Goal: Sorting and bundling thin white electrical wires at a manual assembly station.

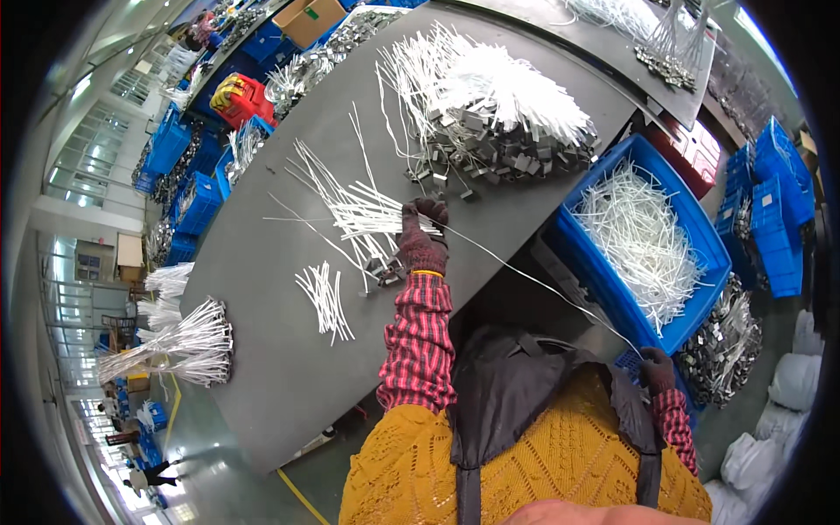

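Observation:
My left hand point(425, 233), in a dark maroon glove, is closed over the near end of a loose bunch of white wires point(372, 212) on the grey table. Small grey metal blocks point(385, 269) lie beside its wrist. One thin white wire point(547, 284) runs from the fingers of this hand down to my right hand point(656, 370), which is gloved too and closed on its other end, low beside the blue crate. A separate small group of short white tubes point(325, 302) rests left of my left forearm.
A large heap of white wires point(516, 87) with grey blocks covers the table's far side. Bundled wires point(188, 346) hang over its left edge. At right stands a blue crate point(713, 262) of white tubes, beside a pile of metal-ended wires point(726, 341). A grey tabletop point(573, 35) adjoins behind.

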A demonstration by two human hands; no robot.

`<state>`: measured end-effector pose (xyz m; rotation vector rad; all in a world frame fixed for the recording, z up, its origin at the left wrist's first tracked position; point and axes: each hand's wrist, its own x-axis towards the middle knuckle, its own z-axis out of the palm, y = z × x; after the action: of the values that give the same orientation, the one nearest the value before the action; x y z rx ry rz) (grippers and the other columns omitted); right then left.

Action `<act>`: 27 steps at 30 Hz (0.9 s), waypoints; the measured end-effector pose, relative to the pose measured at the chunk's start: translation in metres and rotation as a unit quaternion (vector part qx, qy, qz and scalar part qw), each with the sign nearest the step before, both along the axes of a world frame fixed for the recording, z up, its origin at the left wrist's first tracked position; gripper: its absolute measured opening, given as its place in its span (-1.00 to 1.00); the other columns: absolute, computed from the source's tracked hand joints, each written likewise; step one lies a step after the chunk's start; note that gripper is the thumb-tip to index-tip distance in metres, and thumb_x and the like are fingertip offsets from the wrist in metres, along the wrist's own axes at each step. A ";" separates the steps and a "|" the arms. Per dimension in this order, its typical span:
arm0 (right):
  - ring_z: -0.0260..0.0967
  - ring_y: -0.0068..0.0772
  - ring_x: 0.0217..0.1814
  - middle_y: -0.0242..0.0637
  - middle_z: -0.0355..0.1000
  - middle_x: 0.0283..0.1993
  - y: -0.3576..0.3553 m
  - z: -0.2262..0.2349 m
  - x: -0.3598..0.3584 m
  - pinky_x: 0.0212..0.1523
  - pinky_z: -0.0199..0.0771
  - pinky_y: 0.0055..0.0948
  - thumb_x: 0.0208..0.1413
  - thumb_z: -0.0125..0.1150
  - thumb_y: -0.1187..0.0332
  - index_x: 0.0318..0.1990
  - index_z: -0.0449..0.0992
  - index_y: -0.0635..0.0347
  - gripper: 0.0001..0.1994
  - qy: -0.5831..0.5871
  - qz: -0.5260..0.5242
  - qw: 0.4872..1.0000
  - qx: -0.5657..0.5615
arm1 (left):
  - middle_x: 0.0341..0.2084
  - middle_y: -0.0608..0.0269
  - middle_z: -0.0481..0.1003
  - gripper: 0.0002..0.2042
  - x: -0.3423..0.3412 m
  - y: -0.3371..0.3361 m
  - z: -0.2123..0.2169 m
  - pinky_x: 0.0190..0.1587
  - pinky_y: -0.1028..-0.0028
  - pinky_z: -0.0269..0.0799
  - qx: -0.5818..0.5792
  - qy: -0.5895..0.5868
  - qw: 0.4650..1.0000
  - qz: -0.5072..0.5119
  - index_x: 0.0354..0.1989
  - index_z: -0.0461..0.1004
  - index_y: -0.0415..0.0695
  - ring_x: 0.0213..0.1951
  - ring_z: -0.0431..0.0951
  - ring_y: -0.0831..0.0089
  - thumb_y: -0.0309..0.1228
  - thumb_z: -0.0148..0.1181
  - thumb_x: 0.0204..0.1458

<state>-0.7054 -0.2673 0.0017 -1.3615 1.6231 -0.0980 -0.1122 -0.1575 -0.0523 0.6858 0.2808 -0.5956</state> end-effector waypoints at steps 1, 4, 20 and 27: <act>0.28 -0.44 -0.73 -0.25 0.43 -0.53 -0.005 -0.007 -0.013 -0.72 0.32 -0.42 -0.10 0.14 0.49 -0.04 0.55 0.32 -0.62 0.011 -0.031 0.999 0.033 | -0.33 0.24 0.62 -0.74 -0.004 0.002 0.001 -0.22 0.23 0.61 -0.005 -0.006 1.000 -0.002 -0.20 0.55 -0.09 -0.30 0.64 0.24 -0.15 0.11 0.24; 0.28 -0.43 -0.73 -0.26 0.39 -0.60 -0.016 -0.023 -0.034 -0.72 0.32 -0.41 -0.11 0.13 0.50 -0.04 0.55 0.32 -0.61 -0.009 -0.022 0.998 0.062 | -0.32 0.22 0.61 -0.73 -0.010 0.009 0.006 -0.19 0.20 0.61 0.024 -0.007 0.999 0.019 -0.19 0.53 -0.10 -0.29 0.64 0.20 -0.14 0.13 0.23; 0.48 -0.31 -0.11 -0.15 0.46 0.04 0.002 -0.022 0.237 -0.11 0.50 -0.34 0.13 0.22 0.30 0.35 0.25 0.18 -0.39 -0.188 0.288 0.938 -0.040 | -0.33 0.11 0.60 -0.68 -0.053 0.024 0.001 -0.10 0.25 0.60 0.131 -0.113 0.973 -0.150 -0.17 0.53 -0.27 -0.26 0.62 0.25 -0.19 0.14 0.25; 0.44 -0.45 -0.36 -0.24 0.45 -0.22 0.035 0.030 0.438 -0.37 0.49 -0.45 0.16 0.15 0.32 0.28 0.31 0.17 -0.49 -0.247 0.215 0.935 0.136 | -0.42 0.22 0.61 -0.76 -0.028 0.050 -0.010 -0.21 0.39 0.57 0.225 -0.157 0.959 -0.064 -0.30 0.57 -0.20 -0.36 0.61 0.41 -0.25 0.17 0.22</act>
<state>-0.2679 -0.2322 0.0316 -1.3127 0.8632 0.0445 -0.1403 -0.1074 -0.0621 1.2328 0.0718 -0.5390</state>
